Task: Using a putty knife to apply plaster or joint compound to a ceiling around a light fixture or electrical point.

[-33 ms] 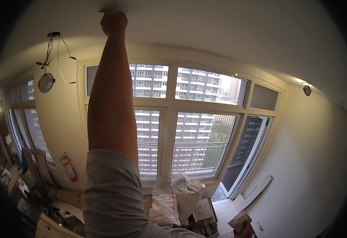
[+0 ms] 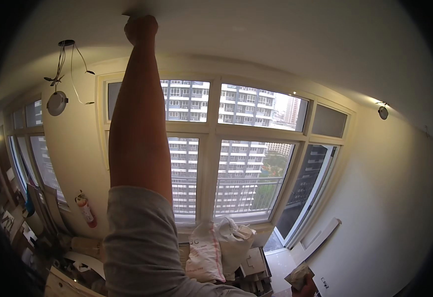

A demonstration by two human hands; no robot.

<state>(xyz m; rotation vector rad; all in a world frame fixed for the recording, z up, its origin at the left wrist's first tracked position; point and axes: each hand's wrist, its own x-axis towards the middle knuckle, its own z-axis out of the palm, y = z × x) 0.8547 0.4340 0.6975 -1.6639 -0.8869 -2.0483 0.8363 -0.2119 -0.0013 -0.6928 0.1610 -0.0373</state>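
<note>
My left hand [image 2: 141, 29] is raised overhead at the end of a straight arm, closed in a fist against the white ceiling [image 2: 256, 39]. A thin, dark-edged putty knife [image 2: 127, 14] pokes out past it and lies against the ceiling. Most of this tool is hidden by the hand and the shadow there. Low at the right, my right hand [image 2: 307, 288] shows in part. It seems to grip a flat plate [image 2: 292, 278] bearing a tan lump [image 2: 300, 273]; its fingers are dim and partly cut off.
A round downlight [image 2: 57, 103] dangles on loose wires from a ceiling hole, left of my arm; another downlight [image 2: 383, 113] hangs at the right. Large windows [image 2: 256, 133] stand ahead. Below are white sacks [image 2: 204, 255], stacked boxes [image 2: 252, 262] and a fire extinguisher [image 2: 86, 210].
</note>
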